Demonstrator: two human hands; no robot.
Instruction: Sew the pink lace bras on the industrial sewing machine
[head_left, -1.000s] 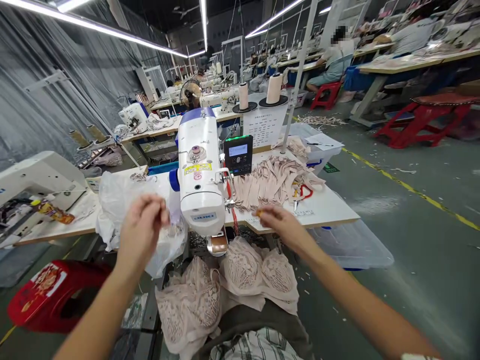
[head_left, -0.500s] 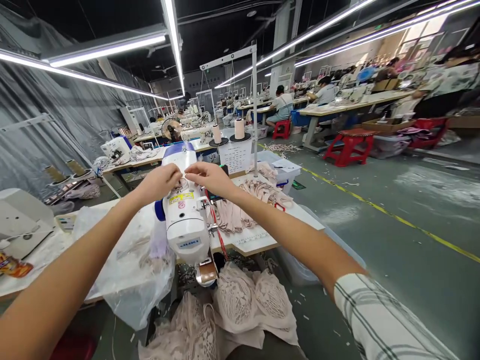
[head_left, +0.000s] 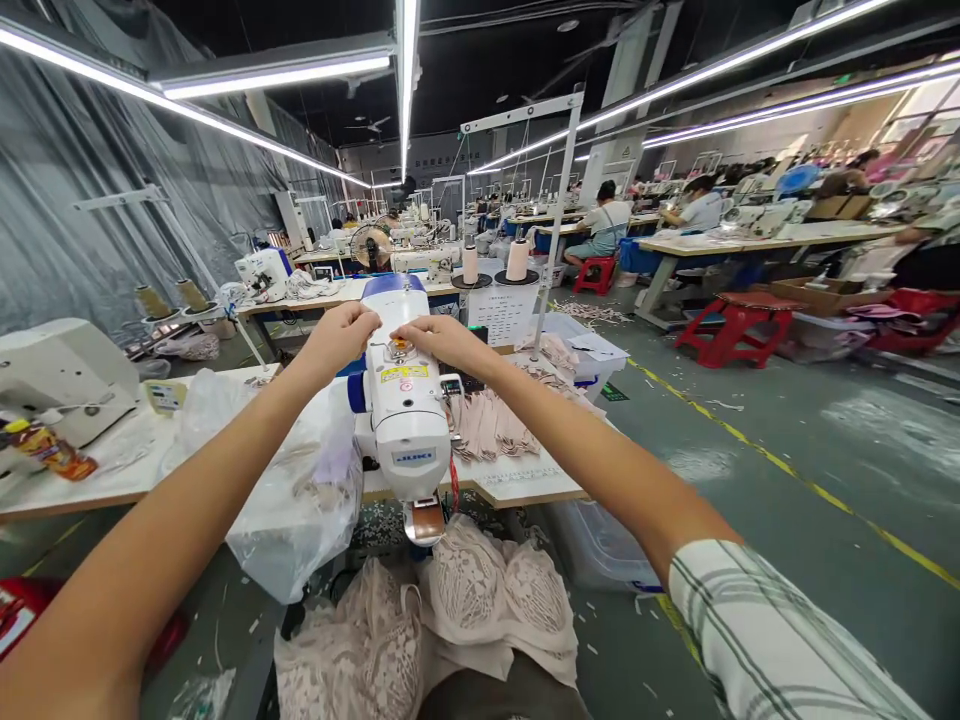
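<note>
A white and blue JUKI sewing machine (head_left: 411,425) stands in front of me, both hands over its top. My left hand (head_left: 341,338) is closed in a pinch at the left side of the machine's upper part. Close to the thread guides, my right hand (head_left: 444,342) pinches too, its fingertips just above a small orange part (head_left: 401,343). Anything between the fingers is too fine to make out. Below the machine, beige lace bras (head_left: 499,590) lie at my lap. Pale strips of fabric (head_left: 491,425) are heaped on the table right of the machine.
Two pale thread cones (head_left: 517,262) stand behind the machine beside an upright metal thread stand (head_left: 559,215). A clear plastic bag (head_left: 300,490) hangs over the table's left front edge. At far left are a drink bottle (head_left: 52,450) and another machine (head_left: 67,375). Red stools (head_left: 739,325) stand right.
My hands have drawn slightly apart; the fingertips were almost together over the machine top. The orange part now shows below my right hand. The whole view has shifted, with the scene lying further right.
</note>
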